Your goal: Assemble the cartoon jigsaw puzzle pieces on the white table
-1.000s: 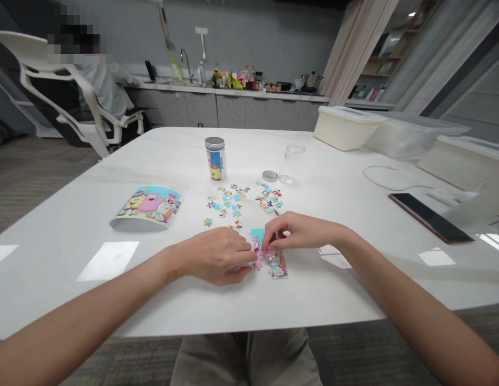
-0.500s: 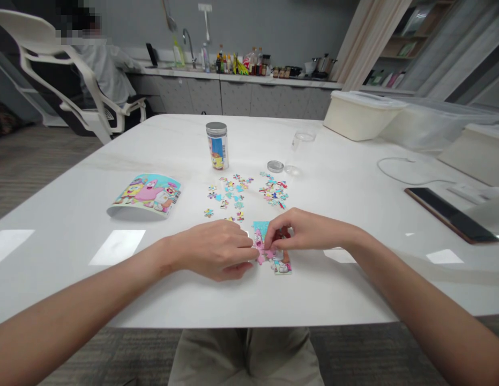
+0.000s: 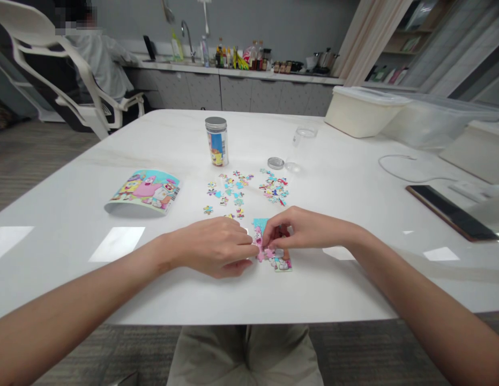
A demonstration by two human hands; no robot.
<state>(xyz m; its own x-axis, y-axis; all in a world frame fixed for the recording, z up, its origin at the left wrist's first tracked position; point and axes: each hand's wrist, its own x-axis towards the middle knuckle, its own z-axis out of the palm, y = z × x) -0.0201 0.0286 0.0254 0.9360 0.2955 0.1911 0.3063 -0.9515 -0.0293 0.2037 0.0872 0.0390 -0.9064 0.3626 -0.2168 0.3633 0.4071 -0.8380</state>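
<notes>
A partly joined jigsaw puzzle [image 3: 260,236] with pink and light-blue cartoon pictures lies flat near the table's front edge. My left hand [image 3: 217,247] is closed beside it, fingers curled and the index fingertip against its left edge. From the right, my right hand [image 3: 295,228] reaches over the puzzle, thumb and fingertips pinched on a pink puzzle piece [image 3: 268,253]. Its fingers hide part of the picture. Behind the hands lie two loose groups of puzzle pieces, one on the left [image 3: 229,187] and one on the right [image 3: 274,187].
A curled picture sheet [image 3: 147,190] lies left. Farther back are a lidded jar [image 3: 217,142], a metal lid [image 3: 275,163] and a clear open jar [image 3: 301,147]. To the right are a phone [image 3: 452,212], a white cable [image 3: 397,174] and storage boxes [image 3: 362,112]. A person sits at the back left.
My right hand's fingertips have shifted slightly left over the puzzle. The left hand stays at the puzzle's left edge. The whole view has shifted a little.
</notes>
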